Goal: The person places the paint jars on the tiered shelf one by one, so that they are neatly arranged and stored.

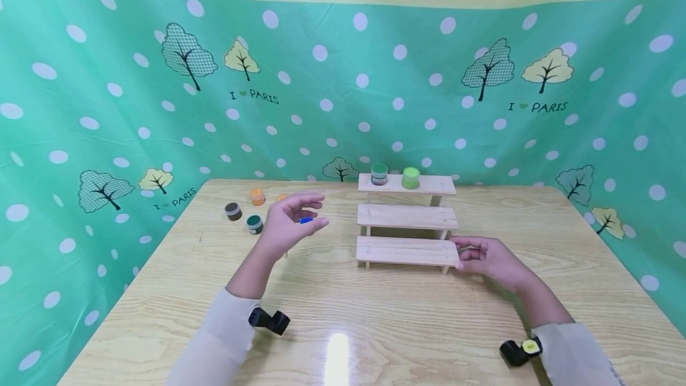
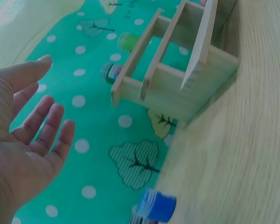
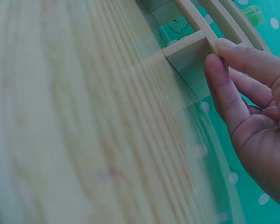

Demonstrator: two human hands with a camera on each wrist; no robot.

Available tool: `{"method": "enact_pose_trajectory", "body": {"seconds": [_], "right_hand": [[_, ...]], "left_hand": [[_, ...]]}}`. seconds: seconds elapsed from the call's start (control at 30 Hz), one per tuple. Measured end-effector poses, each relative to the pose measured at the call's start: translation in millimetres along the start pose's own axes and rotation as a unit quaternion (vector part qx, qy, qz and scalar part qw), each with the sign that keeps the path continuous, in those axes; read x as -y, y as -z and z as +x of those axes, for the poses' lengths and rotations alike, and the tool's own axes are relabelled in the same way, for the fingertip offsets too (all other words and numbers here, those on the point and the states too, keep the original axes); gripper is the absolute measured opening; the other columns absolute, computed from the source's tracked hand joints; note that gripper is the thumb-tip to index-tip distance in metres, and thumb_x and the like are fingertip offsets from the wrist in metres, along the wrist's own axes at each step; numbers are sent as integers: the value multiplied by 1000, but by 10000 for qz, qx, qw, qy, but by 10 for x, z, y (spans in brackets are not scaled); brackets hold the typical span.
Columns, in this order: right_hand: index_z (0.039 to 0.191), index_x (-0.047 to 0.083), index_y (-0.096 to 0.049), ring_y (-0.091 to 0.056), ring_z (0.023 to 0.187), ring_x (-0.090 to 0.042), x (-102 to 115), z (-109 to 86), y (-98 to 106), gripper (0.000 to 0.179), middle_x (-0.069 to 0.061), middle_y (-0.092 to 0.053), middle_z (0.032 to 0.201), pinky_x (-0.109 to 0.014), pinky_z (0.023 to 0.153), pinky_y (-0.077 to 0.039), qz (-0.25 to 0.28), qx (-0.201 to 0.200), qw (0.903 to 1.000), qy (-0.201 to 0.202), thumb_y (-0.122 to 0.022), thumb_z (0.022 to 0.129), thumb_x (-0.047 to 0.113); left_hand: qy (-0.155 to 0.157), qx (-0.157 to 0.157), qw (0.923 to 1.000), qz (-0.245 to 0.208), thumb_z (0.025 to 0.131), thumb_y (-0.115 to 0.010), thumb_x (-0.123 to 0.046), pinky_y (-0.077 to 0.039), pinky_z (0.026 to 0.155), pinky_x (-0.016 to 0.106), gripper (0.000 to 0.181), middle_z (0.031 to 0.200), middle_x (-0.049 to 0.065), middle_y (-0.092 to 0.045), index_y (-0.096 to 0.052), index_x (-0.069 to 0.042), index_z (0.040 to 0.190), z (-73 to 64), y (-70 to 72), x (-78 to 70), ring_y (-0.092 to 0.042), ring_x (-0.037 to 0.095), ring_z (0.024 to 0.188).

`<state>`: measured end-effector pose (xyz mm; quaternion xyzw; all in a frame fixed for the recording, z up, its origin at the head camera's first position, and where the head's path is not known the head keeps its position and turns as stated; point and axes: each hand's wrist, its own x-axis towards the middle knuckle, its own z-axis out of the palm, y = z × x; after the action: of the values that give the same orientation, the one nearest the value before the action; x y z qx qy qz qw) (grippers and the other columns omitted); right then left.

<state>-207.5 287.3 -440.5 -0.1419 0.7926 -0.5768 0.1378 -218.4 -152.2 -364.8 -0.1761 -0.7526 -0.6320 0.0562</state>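
Note:
A three-step wooden display stand (image 1: 407,217) stands on the table. My right hand (image 1: 490,260) is at the right end of its lowest step; in the right wrist view the thumb (image 3: 252,58) and forefinger pinch that corner. On the top step sit a dark green paint jar (image 1: 379,175) and a light green paint jar (image 1: 410,178). My left hand (image 1: 289,226) hovers left of the stand, fingers apart and loosely bent, holding nothing. Beyond it, partly hidden in the head view, is a blue-lidded jar (image 2: 157,205), standing apart from the hand in the left wrist view.
On the table's left side are a black jar (image 1: 233,211), an orange jar (image 1: 257,196) and another dark green jar (image 1: 255,224). A second orange jar (image 1: 281,198) shows partly behind the left hand. A green dotted cloth (image 1: 332,94) hangs behind the wooden table (image 1: 407,326).

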Motion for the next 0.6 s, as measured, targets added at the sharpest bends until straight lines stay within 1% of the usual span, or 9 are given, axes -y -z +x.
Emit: {"method": "enact_pose_trajectory", "body": {"seconds": [0.07,0.2,0.27,0.4,0.5,0.6], "right_hand": [[138,-14,-42,-65,89,-15,2,-2,-1,67,-17,-65,104,-26,73,-59,-9,-2,10000,0,-76,85,8],[138,-13,-43,-65,88,-14,2,-1,-3,67,-16,-66,103,-27,73,-59,21,-14,10000,-33,-76,84,8],[138,-14,-42,-65,88,-14,4,-3,-3,66,-18,-65,104,-27,74,-59,17,16,10000,5,-75,85,7],[138,-14,-42,-65,88,-15,4,-4,-4,67,-18,-65,105,-26,73,-59,-8,-9,10000,12,-76,84,7],[138,-13,-43,-65,88,-15,0,1,-9,68,-19,-64,107,-25,73,-58,-3,-50,10000,-20,-77,83,8],[138,-12,-44,-65,88,-15,-9,5,-15,68,-20,-63,108,-25,72,-58,1,-75,10000,-16,-78,83,9]], "left_hand": [[42,-41,9999,-103,81,-80,-8,-59,80,36,42,117,14,-63,-67,-4,121,-29,44,18,-63,32,102],[-36,-94,9999,-130,81,-80,-6,-58,84,36,41,117,17,-61,-66,-1,119,-78,117,42,-63,33,101],[-120,-143,9998,-86,81,-80,-7,-56,88,35,40,118,15,-62,-67,0,118,-94,151,52,-63,30,101],[-225,-192,9995,-89,81,-80,-5,-56,89,33,39,117,9,-63,-66,2,117,-125,234,78,-63,22,101],[-214,-263,9994,-103,81,-80,-4,-56,89,33,37,116,9,-64,-67,2,115,-150,306,99,-64,19,101],[-154,-354,9992,-48,81,-79,-4,-56,89,32,35,118,10,-64,-67,3,113,-180,384,115,-64,18,103]]}}
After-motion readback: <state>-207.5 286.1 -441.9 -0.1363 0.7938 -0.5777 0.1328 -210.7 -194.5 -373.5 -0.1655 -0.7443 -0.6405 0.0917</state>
